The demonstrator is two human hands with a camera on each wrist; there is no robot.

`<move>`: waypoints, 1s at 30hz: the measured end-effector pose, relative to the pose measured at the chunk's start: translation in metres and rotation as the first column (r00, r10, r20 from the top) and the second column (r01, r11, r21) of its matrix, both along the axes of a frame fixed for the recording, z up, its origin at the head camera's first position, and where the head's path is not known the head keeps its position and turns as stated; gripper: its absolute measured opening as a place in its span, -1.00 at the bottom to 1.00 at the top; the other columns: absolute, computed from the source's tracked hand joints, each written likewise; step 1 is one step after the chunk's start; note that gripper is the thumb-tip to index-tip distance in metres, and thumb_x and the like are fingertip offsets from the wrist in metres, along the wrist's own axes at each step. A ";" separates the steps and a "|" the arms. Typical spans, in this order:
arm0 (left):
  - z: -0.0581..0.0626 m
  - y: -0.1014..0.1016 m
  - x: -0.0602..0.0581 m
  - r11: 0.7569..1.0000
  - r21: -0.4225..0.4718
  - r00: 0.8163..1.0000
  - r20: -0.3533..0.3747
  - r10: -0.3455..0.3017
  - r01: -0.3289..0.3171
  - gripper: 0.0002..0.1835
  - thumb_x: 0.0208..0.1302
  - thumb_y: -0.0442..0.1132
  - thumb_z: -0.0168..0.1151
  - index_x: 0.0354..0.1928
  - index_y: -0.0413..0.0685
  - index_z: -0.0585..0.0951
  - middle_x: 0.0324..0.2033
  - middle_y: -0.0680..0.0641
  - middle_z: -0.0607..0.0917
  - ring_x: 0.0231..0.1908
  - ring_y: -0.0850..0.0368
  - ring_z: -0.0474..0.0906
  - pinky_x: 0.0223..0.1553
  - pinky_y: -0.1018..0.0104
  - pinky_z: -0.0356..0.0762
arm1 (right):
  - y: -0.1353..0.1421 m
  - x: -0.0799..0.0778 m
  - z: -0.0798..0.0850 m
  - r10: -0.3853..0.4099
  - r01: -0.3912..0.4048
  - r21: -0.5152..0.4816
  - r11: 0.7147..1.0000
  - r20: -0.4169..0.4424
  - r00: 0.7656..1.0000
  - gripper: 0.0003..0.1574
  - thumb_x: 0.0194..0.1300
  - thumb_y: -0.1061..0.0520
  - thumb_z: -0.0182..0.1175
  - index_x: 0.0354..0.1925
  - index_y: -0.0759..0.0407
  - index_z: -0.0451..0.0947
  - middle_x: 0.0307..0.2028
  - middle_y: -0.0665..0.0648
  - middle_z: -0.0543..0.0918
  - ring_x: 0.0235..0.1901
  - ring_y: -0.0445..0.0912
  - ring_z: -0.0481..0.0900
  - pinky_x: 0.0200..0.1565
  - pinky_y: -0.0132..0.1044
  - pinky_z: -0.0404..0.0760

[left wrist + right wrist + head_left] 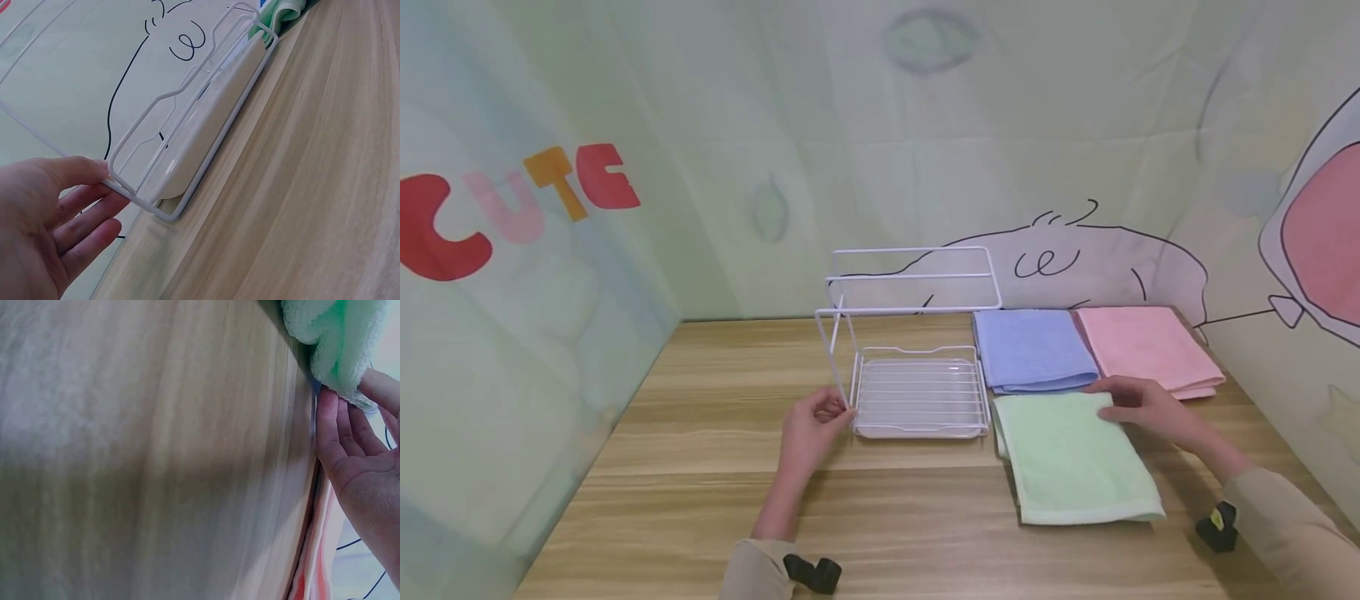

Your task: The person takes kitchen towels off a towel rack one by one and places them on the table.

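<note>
A white wire rack stands on the wooden table, its upper frame open to the right. Inside its base lies a shallow white tray. My left hand pinches the rack's lower left front corner between thumb and fingers. To the right of the rack is a folded light green towel, its front edge spread toward me. With thumb above and fingers beneath, my right hand grips the towel's upper right corner; the right wrist view shows the towel's thick fold there.
Behind the green towel, a folded blue towel and a folded pink towel lie side by side. A printed curtain surrounds the table at the back and sides.
</note>
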State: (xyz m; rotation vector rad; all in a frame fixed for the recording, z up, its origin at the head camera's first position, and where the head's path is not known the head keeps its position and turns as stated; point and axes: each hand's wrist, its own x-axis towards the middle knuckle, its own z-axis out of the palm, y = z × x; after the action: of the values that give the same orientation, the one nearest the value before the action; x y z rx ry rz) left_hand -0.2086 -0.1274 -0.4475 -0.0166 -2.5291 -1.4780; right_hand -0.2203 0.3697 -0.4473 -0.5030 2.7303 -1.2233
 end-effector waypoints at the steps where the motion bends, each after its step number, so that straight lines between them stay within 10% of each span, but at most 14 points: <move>1: 0.000 0.000 0.000 1.000 0.001 1.000 0.003 0.000 0.000 -0.86 0.06 -0.39 0.46 -0.35 -0.18 0.65 -0.38 -0.18 0.75 -0.36 0.12 0.70 -0.25 0.40 0.75 | 0.000 -0.001 -0.001 0.002 -0.002 -0.001 1.000 -0.004 1.000 -0.55 0.31 0.12 0.30 0.15 0.19 0.56 0.09 0.28 0.64 -0.10 -0.46 0.51 -0.11 -0.56 0.62; 30: 0.000 0.001 -0.005 1.000 0.008 1.000 -0.003 -0.008 0.008 -0.88 0.08 -0.41 0.44 -0.36 -0.20 0.66 -0.39 -0.19 0.76 -0.36 0.11 0.70 -0.24 0.36 0.76 | 0.006 -0.004 0.015 0.021 -0.021 0.004 1.000 -0.068 0.998 -0.40 0.21 0.08 0.39 0.19 0.19 0.51 0.12 0.31 0.63 0.00 -0.53 0.53 -0.02 -0.62 0.61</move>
State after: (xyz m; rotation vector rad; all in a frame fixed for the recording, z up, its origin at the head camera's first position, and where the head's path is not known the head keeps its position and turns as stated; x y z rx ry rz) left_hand -0.2133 -0.1267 -0.4474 -0.0273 -2.5238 -1.4901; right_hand -0.2246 0.3756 -0.4325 -0.5812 2.7747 -1.2185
